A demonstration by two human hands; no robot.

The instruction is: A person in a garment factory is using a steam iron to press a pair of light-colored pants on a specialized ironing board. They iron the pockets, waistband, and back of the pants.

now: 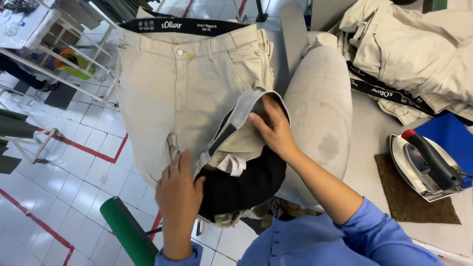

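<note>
Beige trousers (pixel 187 83) lay across the padded board (pixel 320 113), one leg folded back. Left hand (pixel 178 197) pressed flat at 7 o'clock; right hand (pixel 273 130) gripped the fold. Iron (pixel 428 167) stood unused at 3 o'clock; pressing remained.

matt beige cotton trousers (pixel 182 83)

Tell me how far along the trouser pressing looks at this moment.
Already done, it seems: a pile of beige trousers lies at the far right of the table. In hand: another pair of trousers is draped over the padded board; the left hand holds the cloth down while the right hand folds a pocket flap back. Left: the iron rests untouched on its mat.
</note>
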